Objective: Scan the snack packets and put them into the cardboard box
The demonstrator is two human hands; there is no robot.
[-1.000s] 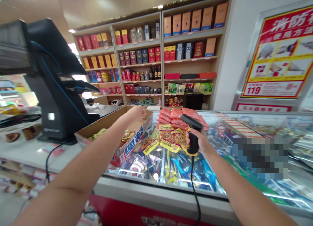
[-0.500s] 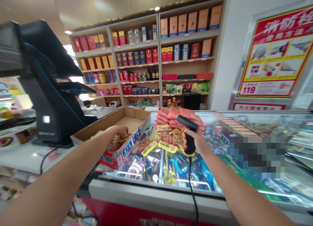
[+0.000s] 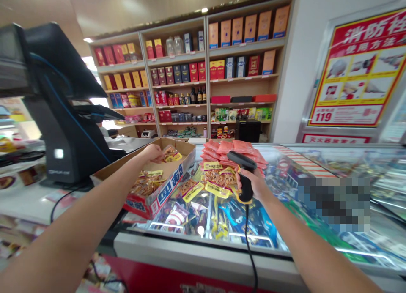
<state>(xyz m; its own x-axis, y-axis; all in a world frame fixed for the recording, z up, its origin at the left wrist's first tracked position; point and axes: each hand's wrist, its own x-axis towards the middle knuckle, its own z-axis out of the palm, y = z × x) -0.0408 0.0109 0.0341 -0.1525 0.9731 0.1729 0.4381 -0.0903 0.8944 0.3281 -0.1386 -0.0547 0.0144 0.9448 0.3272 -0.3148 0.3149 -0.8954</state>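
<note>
My left hand [image 3: 152, 151] is closed on a small snack packet [image 3: 170, 154] with a yellow label, lifted above an open cardboard box [image 3: 168, 185] that holds several more such packets. My right hand [image 3: 253, 184] grips a black and yellow barcode scanner [image 3: 243, 176], its head pointing left toward the box. The scanner's black cable [image 3: 250, 250] hangs down over the freezer's front edge. Both rest over a glass-topped chest freezer [image 3: 222, 242].
Yellow-labelled snack packets [image 3: 218, 176] and a stack of pink packets [image 3: 236, 149] lie on the freezer glass. A black checkout terminal [image 3: 60, 111] stands at the left on a white counter. Shelves of boxed goods [image 3: 196, 73] fill the back wall. A red poster [image 3: 358, 73] hangs at right.
My left hand dipped from the box's far rim into the box, closed on a snack packet and lifted it. My right hand with the scanner stayed nearly still.
</note>
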